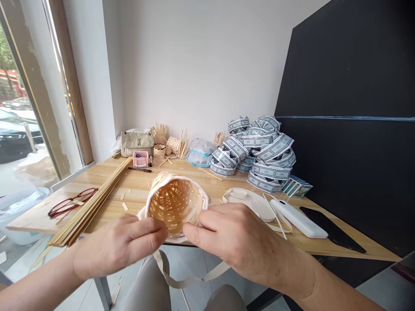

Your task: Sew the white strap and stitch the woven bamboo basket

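Note:
A small woven bamboo basket (175, 203) lies tilted at the table's near edge, its open mouth facing me. A white fabric band (207, 199) covers its rim. At the lower left of the rim, my left hand (121, 242) is closed in a pinch on the edge. My right hand (231, 235) is closed on the lower right of the same rim, thumb towards the inside. Below the basket a cream cloth tape (181, 283) hangs in a loop above my knees. More of that tape lies in a flat roll (249, 203) beyond my right hand.
Bamboo strips (94, 198) and red glasses (73, 202) lie at left. Across the back stand a beige bag (137, 143), a pink box (140, 159), small baskets (159, 150) and stacked patterned rolls (269, 153). A white device (298, 219) and black phone (332, 229) lie at right.

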Demonstrator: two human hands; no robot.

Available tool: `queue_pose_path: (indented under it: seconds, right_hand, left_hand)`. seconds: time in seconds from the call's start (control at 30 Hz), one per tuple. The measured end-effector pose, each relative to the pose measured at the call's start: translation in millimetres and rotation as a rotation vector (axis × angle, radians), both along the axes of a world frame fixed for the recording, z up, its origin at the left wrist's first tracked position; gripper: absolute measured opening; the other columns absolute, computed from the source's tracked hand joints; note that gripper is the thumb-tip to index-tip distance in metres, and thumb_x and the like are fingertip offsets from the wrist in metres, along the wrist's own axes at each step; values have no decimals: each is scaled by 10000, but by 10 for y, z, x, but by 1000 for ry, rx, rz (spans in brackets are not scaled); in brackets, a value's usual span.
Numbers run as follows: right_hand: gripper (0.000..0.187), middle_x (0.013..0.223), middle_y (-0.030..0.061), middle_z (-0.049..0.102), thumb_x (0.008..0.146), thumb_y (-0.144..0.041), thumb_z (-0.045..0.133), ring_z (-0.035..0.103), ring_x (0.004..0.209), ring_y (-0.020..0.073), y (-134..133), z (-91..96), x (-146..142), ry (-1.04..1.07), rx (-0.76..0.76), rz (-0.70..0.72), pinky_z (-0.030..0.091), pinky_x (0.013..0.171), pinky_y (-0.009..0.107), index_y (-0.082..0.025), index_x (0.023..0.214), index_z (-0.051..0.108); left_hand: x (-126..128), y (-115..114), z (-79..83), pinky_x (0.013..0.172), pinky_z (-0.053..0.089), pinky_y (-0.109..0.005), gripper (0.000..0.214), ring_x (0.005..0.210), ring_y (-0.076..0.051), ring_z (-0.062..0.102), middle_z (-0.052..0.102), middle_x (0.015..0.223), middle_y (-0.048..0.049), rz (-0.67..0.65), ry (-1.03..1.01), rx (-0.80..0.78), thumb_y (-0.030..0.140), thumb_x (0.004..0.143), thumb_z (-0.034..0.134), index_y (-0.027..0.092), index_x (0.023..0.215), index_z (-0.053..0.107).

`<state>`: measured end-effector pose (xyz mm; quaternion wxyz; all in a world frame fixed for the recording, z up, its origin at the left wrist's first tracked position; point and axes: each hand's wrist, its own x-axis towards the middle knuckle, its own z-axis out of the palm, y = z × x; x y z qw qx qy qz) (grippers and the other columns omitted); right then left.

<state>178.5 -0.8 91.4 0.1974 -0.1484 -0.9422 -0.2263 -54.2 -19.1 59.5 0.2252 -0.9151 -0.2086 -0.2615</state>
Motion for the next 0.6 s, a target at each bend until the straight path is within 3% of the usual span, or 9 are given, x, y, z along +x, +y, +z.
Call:
queue_pose_path:
  seconds: [0.4,0.6]
  right_hand:
    - [198,588,-30,445,821,-61,436,338,508,115,9,-15,-2,-19,20,-13,204,475,259,-180,748,575]
    - [236,577,-25,426,824,-47,399,323,504,120,-8,-22,-20,-28,34,-15,188,470,269,-180,703,552]
  left_hand:
    - [-55,31,-110,699,505,-186,292,754,-118,621,651,947,-59,-9,-28,-46,136,931,284,162,1048,551]
    - [-38,12,-84,683,509,-205,294,719,-129,624,654,927,-73,-29,-4,-92,126,930,269,144,1041,541]
